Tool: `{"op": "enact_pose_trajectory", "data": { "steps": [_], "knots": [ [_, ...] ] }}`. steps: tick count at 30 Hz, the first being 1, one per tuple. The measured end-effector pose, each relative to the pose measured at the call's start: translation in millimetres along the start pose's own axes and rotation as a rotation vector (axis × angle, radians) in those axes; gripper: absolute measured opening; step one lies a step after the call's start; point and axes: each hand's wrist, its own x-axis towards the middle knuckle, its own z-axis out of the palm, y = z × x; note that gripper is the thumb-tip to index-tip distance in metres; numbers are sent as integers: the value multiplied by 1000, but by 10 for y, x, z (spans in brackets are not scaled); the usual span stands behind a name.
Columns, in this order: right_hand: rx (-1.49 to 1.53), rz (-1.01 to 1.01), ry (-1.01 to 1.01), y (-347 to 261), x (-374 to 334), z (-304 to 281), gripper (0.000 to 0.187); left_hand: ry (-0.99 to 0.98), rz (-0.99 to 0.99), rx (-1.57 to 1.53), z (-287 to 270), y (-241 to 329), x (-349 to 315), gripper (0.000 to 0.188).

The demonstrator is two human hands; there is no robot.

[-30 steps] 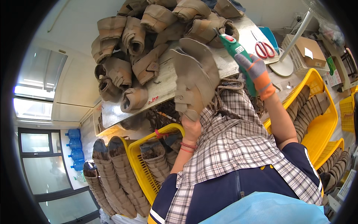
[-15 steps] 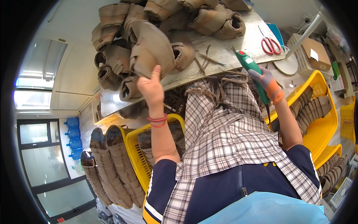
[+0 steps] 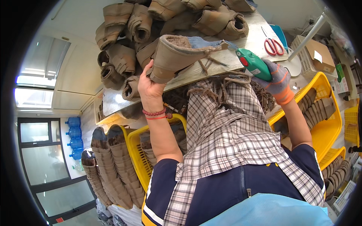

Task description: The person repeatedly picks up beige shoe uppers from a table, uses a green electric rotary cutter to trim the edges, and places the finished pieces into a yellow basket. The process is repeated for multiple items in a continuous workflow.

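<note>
My bare left hand (image 3: 150,84) grips a brown shoe upper (image 3: 171,62) by its outer side, above the table's near edge. The upper lies tilted, its fuzzy brown lining and a blue-grey strip at its edge turned up. In my right hand (image 3: 278,81), in a grey and orange glove, is a green handheld electric cutter (image 3: 253,64) with a red button. Its tip points left and is right by the trailing end of the upper's lining; whether they touch I cannot tell. Behind the upper, several more brown uppers (image 3: 122,58) are heaped up.
Red-handled scissors (image 3: 274,47) and thin brown trimmings (image 3: 211,63) lie on the worktable (image 3: 258,28). More trimmings (image 3: 211,92) rest on my checked apron. Yellow baskets (image 3: 328,124) holding uppers stand at both sides. Stacked uppers (image 3: 122,162) stand at the left, near blue water bottles (image 3: 75,133).
The upper in my left hand has turned over, so its lining now shows. The cutter has tilted toward it, from steep to nearly level, and moved slightly left.
</note>
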Motion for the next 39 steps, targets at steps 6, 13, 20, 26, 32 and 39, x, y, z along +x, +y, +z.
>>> {"op": "enact_pose_trajectory", "data": {
  "steps": [6,13,20,26,32,39],
  "knots": [
    [-91,-11,-73,83,-28,-65,60,-12,-52,-43,-96,-124,138,34],
    [-73,-4,-88,88,-54,-28,61,51,-50,8,-211,-133,285,34],
    [-65,-28,-102,78,-49,-10,62,115,-43,18,-177,-260,419,34],
    [3,-48,-76,-25,10,-35,61,66,-97,9,-164,-344,501,36],
    [148,88,-120,-179,26,-19,60,-92,5,175,-44,-604,439,33],
    [305,218,-81,-356,53,30,57,-196,339,481,37,-867,312,38]
  ]
}}
